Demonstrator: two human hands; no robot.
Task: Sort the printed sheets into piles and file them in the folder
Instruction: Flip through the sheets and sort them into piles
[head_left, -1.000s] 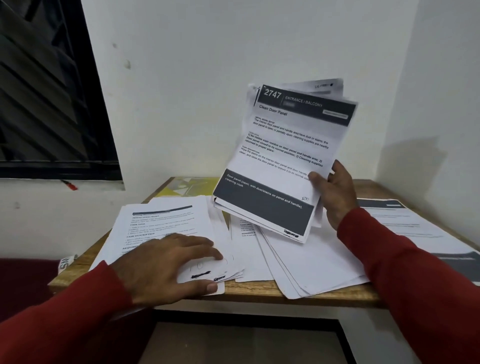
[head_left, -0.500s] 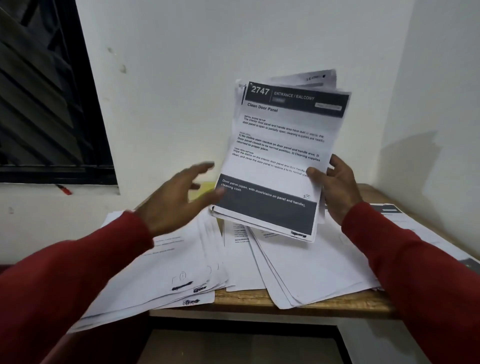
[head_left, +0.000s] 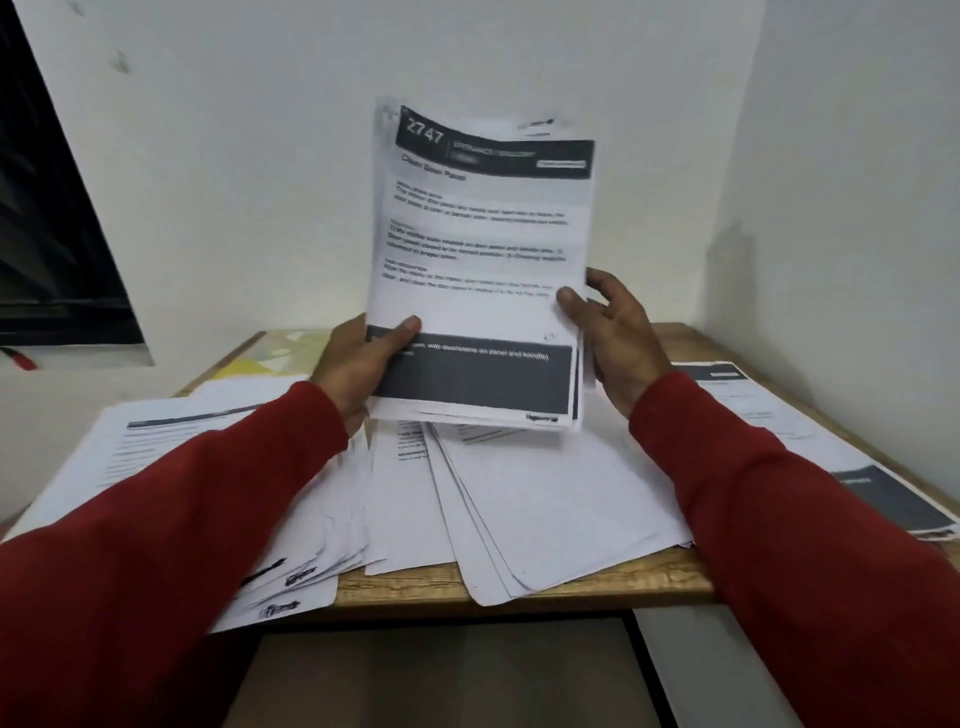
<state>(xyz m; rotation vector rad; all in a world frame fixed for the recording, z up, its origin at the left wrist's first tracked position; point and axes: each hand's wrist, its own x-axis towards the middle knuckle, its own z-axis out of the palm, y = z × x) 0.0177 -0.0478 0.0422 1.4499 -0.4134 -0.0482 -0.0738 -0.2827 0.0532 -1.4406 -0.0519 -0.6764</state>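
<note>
I hold a stack of printed sheets upright above the table, its top page headed "2747" with dark bands at top and bottom. My left hand grips the stack's lower left edge, thumb across the front. My right hand holds the right edge, thumb on the front and fingers behind. Under the stack, blank-side sheets lie fanned across the table's middle. A printed pile lies at the left, partly under my left sleeve. Another printed pile lies at the right.
The wooden table stands in a white-walled corner. A yellow patterned item, possibly the folder, peeks out at the table's back left. A dark window is at the left. Left sheets overhang the front edge.
My left hand left the pile at the left, rose and took the held stack's lower left edge. The stack now stands more upright and centred, held by both hands.
</note>
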